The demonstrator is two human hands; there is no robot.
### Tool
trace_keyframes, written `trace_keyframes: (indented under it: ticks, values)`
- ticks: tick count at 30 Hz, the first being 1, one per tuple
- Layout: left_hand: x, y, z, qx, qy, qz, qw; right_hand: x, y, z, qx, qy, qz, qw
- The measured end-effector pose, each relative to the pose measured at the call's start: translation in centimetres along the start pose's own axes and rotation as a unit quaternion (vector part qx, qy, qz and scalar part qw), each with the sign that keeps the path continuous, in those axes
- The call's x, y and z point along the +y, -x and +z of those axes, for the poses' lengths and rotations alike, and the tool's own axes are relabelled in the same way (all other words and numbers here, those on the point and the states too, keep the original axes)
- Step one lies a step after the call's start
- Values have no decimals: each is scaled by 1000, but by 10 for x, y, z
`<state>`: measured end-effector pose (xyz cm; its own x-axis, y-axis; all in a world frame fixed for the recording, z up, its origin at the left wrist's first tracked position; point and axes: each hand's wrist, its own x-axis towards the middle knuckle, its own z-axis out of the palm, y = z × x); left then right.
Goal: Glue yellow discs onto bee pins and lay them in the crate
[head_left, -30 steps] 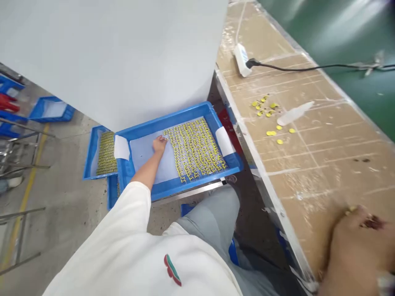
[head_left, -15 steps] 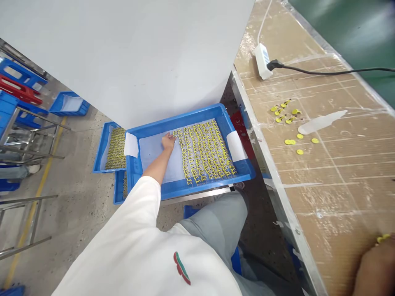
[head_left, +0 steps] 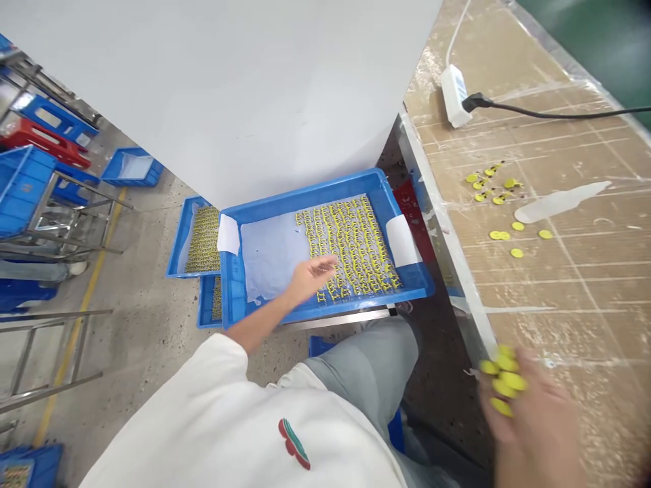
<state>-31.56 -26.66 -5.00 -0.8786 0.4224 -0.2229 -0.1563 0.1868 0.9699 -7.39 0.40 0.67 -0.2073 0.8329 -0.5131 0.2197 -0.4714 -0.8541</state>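
My left hand (head_left: 312, 276) is over the blue tray (head_left: 305, 198), with its fingers loosely stretched out and nothing visible in them. Beneath and beside it, rows of small yellow parts (head_left: 356, 244) lie on a whitish sheet (head_left: 272, 254); the sheet's left part is bare. At the table's near edge my right hand (head_left: 542, 413), blurred by motion, is closed on a bunch of yellow discs (head_left: 508, 379). Part of its fingers is hidden behind them.
Loose yellow discs (head_left: 517, 253) and a white power strip (head_left: 456, 96) with a black cord lie on the cardboard-covered table (head_left: 559, 305). A white panel (head_left: 254, 88) stands behind the tray. More blue trays (head_left: 175, 247) and metal frames (head_left: 102, 203) are at left.
My left hand has moved right and nearer over the tray, leaving the end of the row. My right hand has come left to the table edge with the yellow discs. The view has shifted slightly.
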Motion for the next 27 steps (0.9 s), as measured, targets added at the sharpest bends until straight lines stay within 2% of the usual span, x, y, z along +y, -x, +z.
trace_keyframes:
  ticks: [2, 3, 4, 6, 8, 13, 15, 18, 20, 23, 27]
  values:
    - [12, 39, 24, -84, 24, 17, 996, 20, 34, 40, -116, 7, 98, 988]
    - [16, 53, 34, -129, 50, 36, 990, 30, 49, 57, -177, 11, 121, 977]
    - [20, 65, 41, -146, 73, 43, 986, 38, 62, 73, -221, 17, 126, 967]
    - [25, 79, 50, -152, 113, 43, 981, 51, 79, 95, -284, 31, 128, 950]
    - [26, 83, 50, -129, 135, 39, 982, 57, 87, 108, -318, 33, 123, 940]
    - [27, 85, 41, -100, 157, 20, 982, 61, 90, 115, -333, 32, 75, 939]
    - [28, 87, 40, -99, 188, -31, 977, 61, 91, 115, -330, 35, 33, 943]
    - [29, 91, 43, -88, 257, -132, 953, 58, 94, 114, -324, 46, -27, 945]
    - [31, 93, 47, -73, 295, -167, 938, 56, 94, 113, -314, 56, -46, 947]
    - [30, 96, 52, -46, 329, -173, 927, 59, 93, 112, -303, 57, -49, 950]
    - [19, 82, 45, 25, 247, -124, 961, 67, 89, 113, -278, 31, -19, 960]
